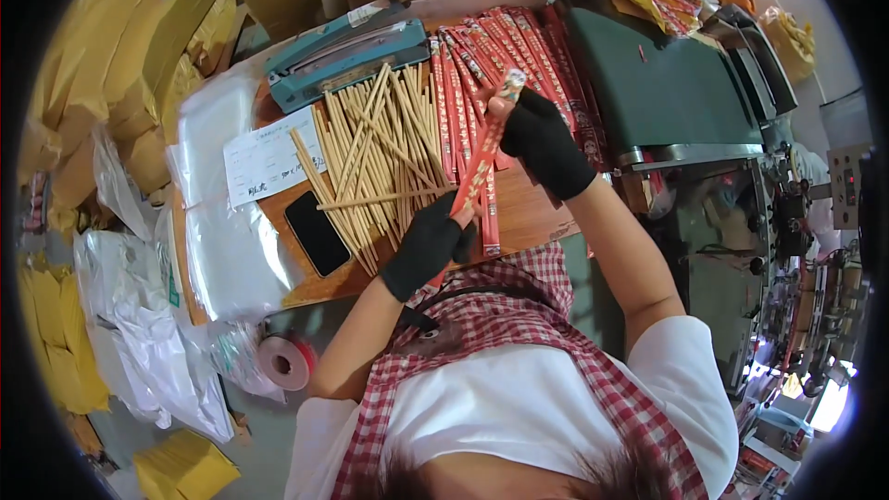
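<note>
A long red printed chopstick sleeve [479, 172] slants between my hands, its pale patterned end at the top. My left hand [428, 245], in a black fingerless glove, is closed on its lower part. Around its upper end are the closed fingers of my right hand [544, 137], gloved the same way. Whether chopsticks are inside the sleeve, I cannot tell. Left of the sleeve lies a loose heap of bare wooden chopsticks [370, 143], some crossing others. Several more red sleeves [507, 44] are spread in rows behind and beside my right hand.
A black phone [317, 232], a written sheet [269, 157] and clear plastic bags [227, 255] lie on the wooden table's [542, 211] left side. A teal metal device [347, 60] stands behind the chopsticks. To the right is a dark green machine surface [662, 74]; yellow packages [116, 46] fill the far left.
</note>
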The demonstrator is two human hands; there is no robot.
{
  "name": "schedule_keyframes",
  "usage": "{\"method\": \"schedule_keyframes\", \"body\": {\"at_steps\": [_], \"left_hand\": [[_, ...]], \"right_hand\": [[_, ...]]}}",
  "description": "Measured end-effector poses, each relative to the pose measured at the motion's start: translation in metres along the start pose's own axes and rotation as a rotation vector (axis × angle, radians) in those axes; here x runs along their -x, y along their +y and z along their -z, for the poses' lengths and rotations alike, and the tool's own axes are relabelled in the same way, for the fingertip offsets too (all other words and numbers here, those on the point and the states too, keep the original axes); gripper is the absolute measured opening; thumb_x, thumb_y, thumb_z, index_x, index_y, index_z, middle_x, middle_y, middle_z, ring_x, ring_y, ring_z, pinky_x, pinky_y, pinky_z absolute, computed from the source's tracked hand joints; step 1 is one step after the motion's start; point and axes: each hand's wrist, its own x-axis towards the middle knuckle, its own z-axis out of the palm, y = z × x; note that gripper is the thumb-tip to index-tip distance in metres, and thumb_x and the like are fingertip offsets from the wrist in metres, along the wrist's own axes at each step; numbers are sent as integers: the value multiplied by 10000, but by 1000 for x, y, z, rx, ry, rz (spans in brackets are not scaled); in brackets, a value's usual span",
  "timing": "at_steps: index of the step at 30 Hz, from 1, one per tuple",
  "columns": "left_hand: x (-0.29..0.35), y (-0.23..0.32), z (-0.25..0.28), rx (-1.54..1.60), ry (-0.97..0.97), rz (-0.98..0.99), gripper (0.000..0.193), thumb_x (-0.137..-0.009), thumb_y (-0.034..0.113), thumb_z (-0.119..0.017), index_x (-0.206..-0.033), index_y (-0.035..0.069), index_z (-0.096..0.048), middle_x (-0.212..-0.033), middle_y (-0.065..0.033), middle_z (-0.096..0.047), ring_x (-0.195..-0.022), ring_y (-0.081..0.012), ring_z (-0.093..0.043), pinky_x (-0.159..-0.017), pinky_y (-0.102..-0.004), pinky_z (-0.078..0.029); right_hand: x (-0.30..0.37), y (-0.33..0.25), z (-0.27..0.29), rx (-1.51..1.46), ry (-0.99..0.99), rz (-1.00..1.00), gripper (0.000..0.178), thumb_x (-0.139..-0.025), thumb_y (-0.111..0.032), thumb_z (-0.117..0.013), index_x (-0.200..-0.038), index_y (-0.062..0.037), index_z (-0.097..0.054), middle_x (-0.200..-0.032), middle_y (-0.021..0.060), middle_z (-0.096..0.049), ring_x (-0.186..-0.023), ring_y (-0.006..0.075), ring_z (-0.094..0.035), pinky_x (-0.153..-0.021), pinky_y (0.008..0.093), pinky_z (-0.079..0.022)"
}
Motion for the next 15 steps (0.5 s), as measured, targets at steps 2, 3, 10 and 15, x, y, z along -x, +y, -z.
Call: {"method": "schedule_keyframes", "body": {"at_steps": [2,3,10,15], "left_hand": [[16,2,6,115,-30,71,225,-930,246,-491,-961,42,-582,-647,26,-508,-521,-50,-468,-469,-215,-363],[24,-2,10,96,5,81,211,-926,241,-494,-949,50,-583,-632,30,-493,-505,-43,-441,-455,-205,-333],[53,-16,19,215,95,183,227,-919,277,-493,-892,62,-560,-563,43,-412,-423,-34,-324,-393,-198,-227],[70,-53,1,71,225,67,251,-936,296,-465,-871,61,-527,-546,33,-399,-418,-56,-334,-394,-222,-242]], "right_hand": [[-1,1,3,6,-52,-38,151,-851,-213,-600,-864,-64,-577,-718,-37,-535,-609,44,-481,-526,190,-359],[-1,6,0,-25,-74,15,152,-847,-210,-606,-821,-64,-574,-689,-36,-530,-584,45,-475,-514,192,-356],[-11,47,-1,507,-26,345,253,-839,-181,-619,-670,-24,-516,-581,35,-451,-531,122,-453,-512,267,-363],[-2,85,-9,911,115,795,104,-815,-108,-604,-760,-20,-597,-717,104,-532,-683,240,-544,-611,308,-423]]}}
